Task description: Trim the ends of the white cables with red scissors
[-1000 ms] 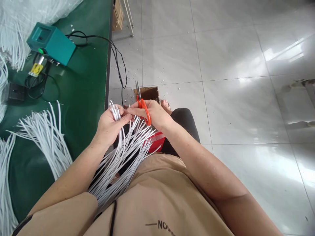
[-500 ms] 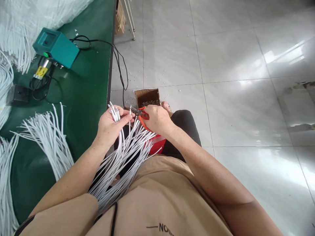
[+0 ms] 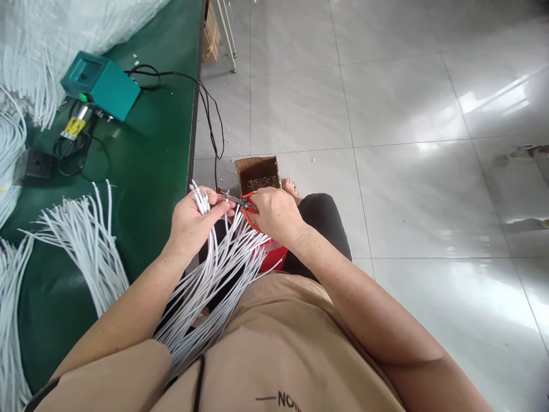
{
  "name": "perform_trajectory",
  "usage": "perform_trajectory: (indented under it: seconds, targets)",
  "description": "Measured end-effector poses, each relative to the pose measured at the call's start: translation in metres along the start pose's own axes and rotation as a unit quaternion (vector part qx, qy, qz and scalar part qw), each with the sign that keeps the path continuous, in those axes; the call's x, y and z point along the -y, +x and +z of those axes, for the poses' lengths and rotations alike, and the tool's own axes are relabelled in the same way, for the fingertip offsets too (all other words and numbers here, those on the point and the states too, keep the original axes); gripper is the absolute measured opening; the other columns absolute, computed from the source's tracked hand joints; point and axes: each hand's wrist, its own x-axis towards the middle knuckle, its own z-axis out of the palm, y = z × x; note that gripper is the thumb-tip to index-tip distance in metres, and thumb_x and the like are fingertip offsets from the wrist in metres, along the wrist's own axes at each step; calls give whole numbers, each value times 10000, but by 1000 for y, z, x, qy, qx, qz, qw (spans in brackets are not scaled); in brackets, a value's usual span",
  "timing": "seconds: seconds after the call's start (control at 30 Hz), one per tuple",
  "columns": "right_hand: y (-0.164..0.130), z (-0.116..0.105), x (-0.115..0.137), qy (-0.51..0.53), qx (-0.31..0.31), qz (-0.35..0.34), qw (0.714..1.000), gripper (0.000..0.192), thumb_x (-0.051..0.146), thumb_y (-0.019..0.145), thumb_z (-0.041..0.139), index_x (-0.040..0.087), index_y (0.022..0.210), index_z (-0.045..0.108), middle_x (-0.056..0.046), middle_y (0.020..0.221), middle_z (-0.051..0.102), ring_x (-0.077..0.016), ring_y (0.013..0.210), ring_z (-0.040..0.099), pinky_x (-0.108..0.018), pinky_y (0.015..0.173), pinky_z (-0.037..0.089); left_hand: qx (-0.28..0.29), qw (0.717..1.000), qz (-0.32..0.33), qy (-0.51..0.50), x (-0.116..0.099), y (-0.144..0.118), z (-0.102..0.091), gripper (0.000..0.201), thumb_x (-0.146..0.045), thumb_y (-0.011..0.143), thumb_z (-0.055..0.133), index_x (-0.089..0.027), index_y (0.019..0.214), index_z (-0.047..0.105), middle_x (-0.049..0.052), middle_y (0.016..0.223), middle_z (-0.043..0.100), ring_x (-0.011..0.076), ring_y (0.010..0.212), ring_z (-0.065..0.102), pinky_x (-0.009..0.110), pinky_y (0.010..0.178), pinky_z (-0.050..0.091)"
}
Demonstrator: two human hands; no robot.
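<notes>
My left hand is closed around the ends of several white cables, and one of them stands apart between thumb and fingertips. In my right hand is a pair of pliers or cutters with orange-red handles. The tool's dark jaws lie across the tip of that single cable, close by my left fingertips. Whether the jaws are fully closed is too small to tell. The rest of the cable bundle spreads across my lap, over something red.
Below my hands, an open cardboard box on the floor holds small scraps. On the green table at left are a teal device with black cords, a small dark block, and more cable bundles. Bits litter the tiles.
The jaws have come onto the tip of the single cable, from just beside it. My right hand has shifted slightly; my left hand keeps its hold.
</notes>
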Motion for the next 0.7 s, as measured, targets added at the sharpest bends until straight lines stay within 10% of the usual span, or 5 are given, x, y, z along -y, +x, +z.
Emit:
perform_trajectory:
  seconds: [0.27, 0.43, 0.7]
  targets:
    - [2, 2, -5, 146, -32, 34, 988, 178, 254, 847, 550, 140, 755, 651, -65, 811, 667, -171, 780, 594, -288, 690, 399, 7, 1000, -9, -7, -2, 0, 2, 301, -207, 690, 748, -206, 722, 449, 11, 777, 691, 164, 693, 685, 295, 664, 556]
    - [7, -5, 5, 491, -25, 81, 867, 157, 290, 788, 592, 163, 817, 680, -6, 753, 664, -120, 695, 582, -247, 651, 442, -11, 1000, 2, 26, -3, -2, 2, 337, -255, 664, 793, -215, 722, 464, -6, 755, 683, 174, 681, 673, 323, 699, 554]
    - [9, 1, 14, 678, -9, 116, 726, 45, 178, 702, 602, 151, 690, 635, 21, 620, 606, -82, 583, 531, -231, 610, 440, 13, 1000, -6, 27, -5, -3, 1, 291, -241, 698, 754, -213, 725, 466, -3, 784, 677, 164, 681, 665, 303, 687, 520]
